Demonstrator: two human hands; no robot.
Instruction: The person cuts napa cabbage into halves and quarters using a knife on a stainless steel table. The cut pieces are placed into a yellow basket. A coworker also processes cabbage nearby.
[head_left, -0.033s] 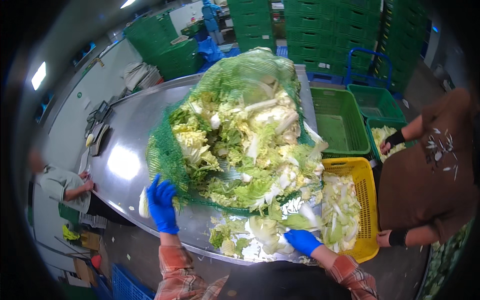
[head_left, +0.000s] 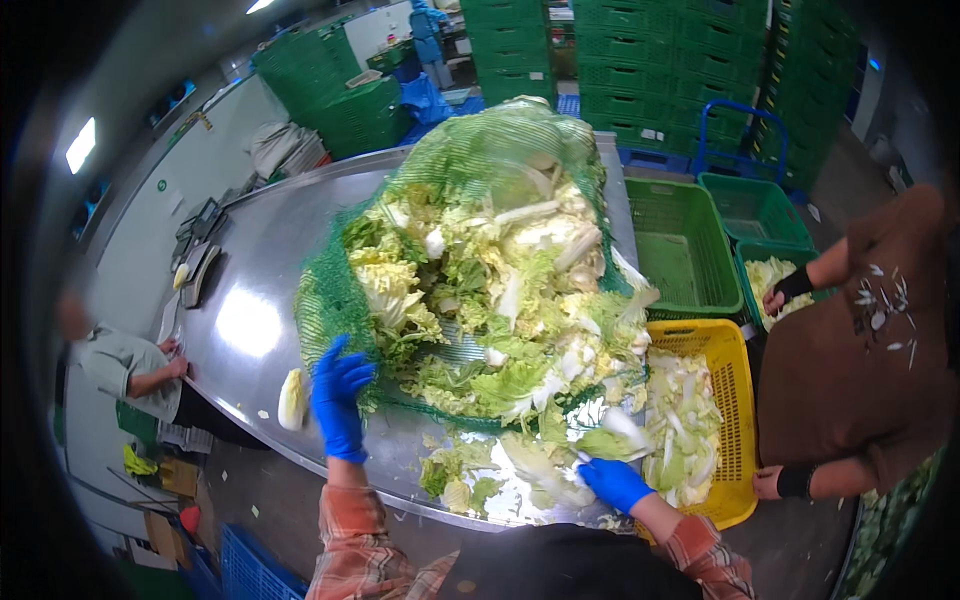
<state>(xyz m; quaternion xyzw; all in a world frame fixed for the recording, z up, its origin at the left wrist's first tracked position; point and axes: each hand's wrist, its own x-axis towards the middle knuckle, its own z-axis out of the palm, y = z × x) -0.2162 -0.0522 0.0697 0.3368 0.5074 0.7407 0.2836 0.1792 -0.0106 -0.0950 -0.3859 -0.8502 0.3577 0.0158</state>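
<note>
A green mesh sack (head_left: 470,140) lies opened on the steel table (head_left: 240,270), heaped with pale cabbage leaves (head_left: 480,280). My left hand (head_left: 340,400), in a blue glove, is at the sack's lower left edge with fingers apart, right of a small cabbage piece (head_left: 292,400). My right hand (head_left: 615,485), also gloved, is low among loose leaves (head_left: 530,470) near the table's right end. Its fingers are bent round something small and pale that I cannot make out. Just right of it sits a yellow crate (head_left: 730,430) containing trimmed leaves.
Green crates (head_left: 680,240) stand beyond the right edge, with crate stacks (head_left: 620,60) behind. A co-worker (head_left: 850,350) stands at right, another person (head_left: 130,365) at left and one in blue (head_left: 428,40) far back. A scale (head_left: 200,270) rests on the table's left.
My left hand has moved rightward against the mesh, and the cabbage piece beside it shows more fully. My right hand has shifted slightly right.
</note>
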